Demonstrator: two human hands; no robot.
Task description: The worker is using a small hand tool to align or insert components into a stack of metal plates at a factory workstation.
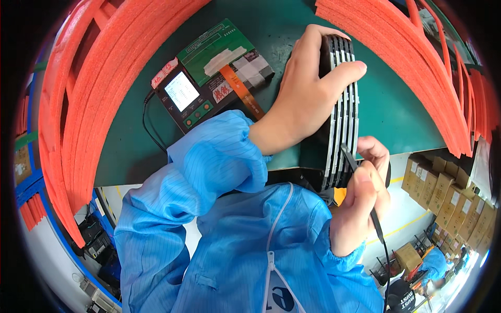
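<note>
My left hand (pixel 313 86) grips a stack of thin black panels (pixel 342 112) with silvery edges. Its thumb lies over the edges and its fingers reach round the far end. The stack stands on edge, its near end reaching past the front of the green table. In my right hand (pixel 362 201) is a slim black pen-like tool (pixel 349 156), pinched between thumb and fingers. The tool's tip is at the edges of the panels; whether it touches them I cannot tell. A thin black cord (pixel 385 255) runs down from the tool's rear end.
On the green table (pixel 135 141), left of the stack, lies a tester (pixel 193 101) with a lit screen, a green circuit board (pixel 214 49) and an orange ribbon cable (pixel 242 94). Red foam strips (pixel 112 78) line both sides. Cardboard boxes (pixel 451 195) stand at the right.
</note>
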